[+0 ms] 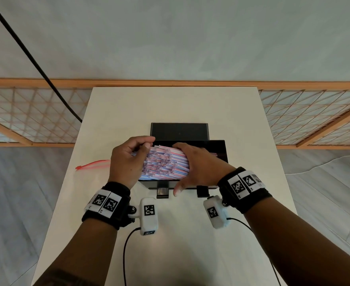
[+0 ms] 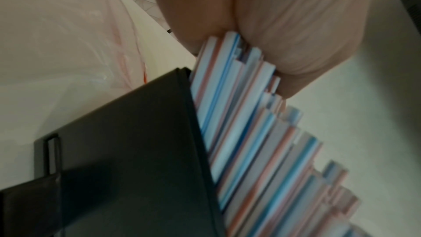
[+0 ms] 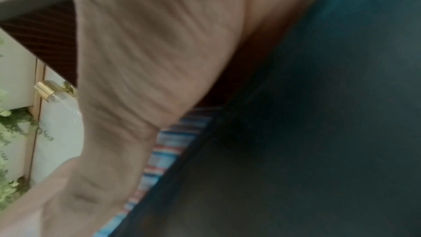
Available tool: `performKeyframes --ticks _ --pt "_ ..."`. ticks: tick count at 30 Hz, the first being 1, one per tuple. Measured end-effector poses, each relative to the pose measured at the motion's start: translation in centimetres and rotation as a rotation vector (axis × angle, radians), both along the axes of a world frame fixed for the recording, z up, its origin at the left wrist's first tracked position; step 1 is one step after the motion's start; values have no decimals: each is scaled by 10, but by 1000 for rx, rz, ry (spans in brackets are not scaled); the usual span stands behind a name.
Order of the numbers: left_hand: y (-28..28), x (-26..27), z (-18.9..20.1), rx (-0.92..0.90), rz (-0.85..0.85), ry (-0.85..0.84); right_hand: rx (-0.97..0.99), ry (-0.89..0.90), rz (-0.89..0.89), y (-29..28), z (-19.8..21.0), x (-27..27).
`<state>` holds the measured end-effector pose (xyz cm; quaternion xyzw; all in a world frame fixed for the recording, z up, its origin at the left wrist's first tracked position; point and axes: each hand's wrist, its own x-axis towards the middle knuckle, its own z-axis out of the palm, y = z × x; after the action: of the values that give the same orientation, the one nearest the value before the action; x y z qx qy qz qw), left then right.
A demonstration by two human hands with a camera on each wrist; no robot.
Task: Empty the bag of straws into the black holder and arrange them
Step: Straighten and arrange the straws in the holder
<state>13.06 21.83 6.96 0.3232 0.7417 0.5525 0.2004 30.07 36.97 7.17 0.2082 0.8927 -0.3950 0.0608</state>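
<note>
A thick bundle of red, white and blue striped straws (image 1: pixel 166 164) lies lengthwise in the black holder (image 1: pixel 220 150), whose lid (image 1: pixel 179 131) stands open behind. My left hand (image 1: pixel 147 142) is at the bundle's left end, thumb and curled fingers pinching straw ends. In the left wrist view the left hand (image 2: pixel 284 33) sits against the stepped ends of the straws (image 2: pixel 239 132), which stick out past the holder wall (image 2: pixel 136 150). My right hand (image 1: pixel 190 162) grips the bundle's right half, fingers over the top and thumb down the front. The right wrist view shows its palm (image 3: pixel 148 51) on the straws (image 3: pixel 168 147).
The emptied clear bag with a red zip (image 1: pixel 93 164) lies flat on the white table (image 1: pixel 170 254), left of the holder. The table is narrow, with edges close on both sides. A wooden lattice screen (image 1: pixel 36 116) stands beyond, and a black cable (image 1: pixel 36 58) hangs at upper left.
</note>
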Motion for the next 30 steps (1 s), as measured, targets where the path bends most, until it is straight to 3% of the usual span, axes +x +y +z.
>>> performKeyframes --ticks 9,30 --pt "1 -2 -1 -20 53 -20 54 -180 75 8 11 -10" --pt "-3 -1 2 28 27 -95 129 -206 109 0 12 -16"
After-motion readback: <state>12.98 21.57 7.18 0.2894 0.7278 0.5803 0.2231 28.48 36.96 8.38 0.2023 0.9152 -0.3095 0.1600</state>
